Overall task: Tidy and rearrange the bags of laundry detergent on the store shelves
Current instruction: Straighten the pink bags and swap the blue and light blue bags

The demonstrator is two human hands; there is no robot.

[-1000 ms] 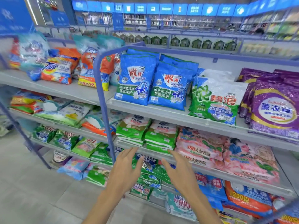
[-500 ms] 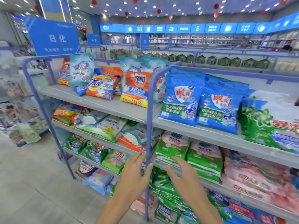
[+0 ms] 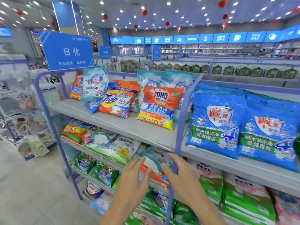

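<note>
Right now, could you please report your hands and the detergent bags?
Left hand, right hand open, empty. Teal-and-white bag between them, below top shelf. Blue post beside right hand.

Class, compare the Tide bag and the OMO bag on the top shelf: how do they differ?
The Tide bag slumps tilted; the OMO bag stands nearly upright. The OMO bag carries a yellow price band along its bottom; the Tide bag shows none. Both are mainly orange, on the top shelf.

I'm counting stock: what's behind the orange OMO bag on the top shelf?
The left pale blue bag and right pale blue bag stand behind the OMO bag, tops showing. Their lower parts and anything further back are covered.
</note>
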